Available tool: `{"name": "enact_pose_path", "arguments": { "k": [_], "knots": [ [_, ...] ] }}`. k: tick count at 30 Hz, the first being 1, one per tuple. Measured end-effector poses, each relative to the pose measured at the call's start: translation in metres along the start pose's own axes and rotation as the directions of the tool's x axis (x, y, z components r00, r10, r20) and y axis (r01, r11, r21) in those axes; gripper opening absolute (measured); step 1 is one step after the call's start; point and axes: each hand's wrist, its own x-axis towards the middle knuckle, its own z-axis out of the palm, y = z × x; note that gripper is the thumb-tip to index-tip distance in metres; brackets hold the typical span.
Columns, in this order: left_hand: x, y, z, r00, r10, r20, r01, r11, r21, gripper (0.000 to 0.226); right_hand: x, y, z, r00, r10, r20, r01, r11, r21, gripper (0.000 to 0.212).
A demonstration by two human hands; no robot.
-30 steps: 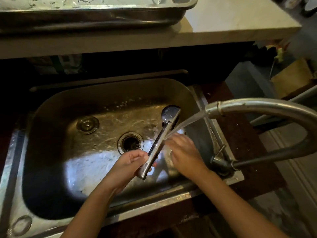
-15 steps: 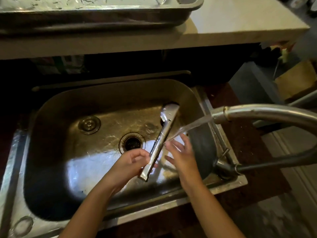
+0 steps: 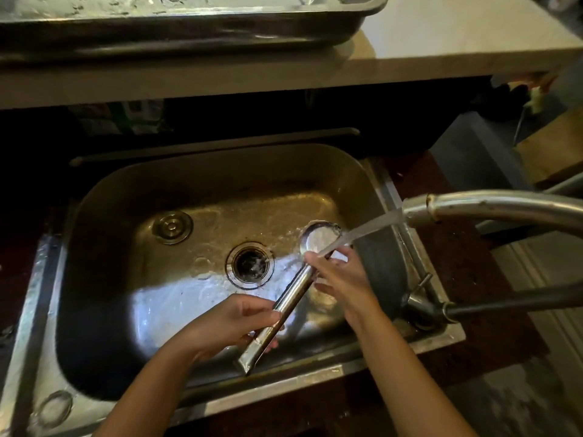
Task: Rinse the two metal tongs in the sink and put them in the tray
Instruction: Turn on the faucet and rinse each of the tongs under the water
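Note:
One pair of metal tongs (image 3: 291, 294) slants over the steel sink (image 3: 104, 197), its rounded head up near the running water. My left hand (image 3: 235, 323) grips the handle end of the tongs. My right hand (image 3: 342, 277) has its fingers on the tongs just below the head, under the stream from the faucet (image 3: 492, 208). The metal tray (image 3: 189, 29) stands on the counter above the sink, wet inside; a metal tip shows at its top edge. I see no second pair of tongs clearly.
The drain (image 3: 250, 263) lies in the sink's middle, a round plug (image 3: 172, 227) to its left. The faucet arm crosses in from the right over the sink's rim. The pale counter (image 3: 457, 29) extends right of the tray. Floor and boxes lie at far right.
The tongs' head has moved right into the water stream. My right hand has gone from open beside the tongs to touching them near the head. My left hand keeps its grip.

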Motion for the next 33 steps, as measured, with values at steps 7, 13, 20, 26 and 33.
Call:
{"name": "enact_pose_path", "arguments": {
  "k": [7,13,20,26,33],
  "knots": [
    [-0.003,0.002,0.005,0.999,0.016,-0.044,-0.015,1.0,0.021,0.014,0.021,-0.014,-0.012,0.969,-0.191,-0.155,0.173,0.977,-0.125,0.03],
    [-0.006,0.001,0.01,0.997,0.024,-0.077,-0.025,0.999,-0.023,0.019,0.016,-0.006,-0.004,0.984,-0.176,-0.004,0.148,0.839,-0.524,0.087],
    [-0.008,-0.006,0.009,0.998,0.024,-0.064,-0.027,0.999,-0.045,0.012,0.028,-0.018,-0.011,0.935,-0.32,-0.155,0.269,0.921,-0.281,0.028],
    [0.007,-0.02,0.016,0.817,0.342,-0.465,-0.063,0.853,0.518,0.036,0.008,-0.022,-0.006,0.996,-0.028,-0.081,0.03,0.999,0.027,0.039],
    [0.006,-0.026,0.02,0.656,0.688,-0.31,0.133,0.3,0.945,0.051,-0.004,-0.014,0.004,0.997,0.019,-0.068,-0.015,0.998,0.054,0.023]
  ]
}}
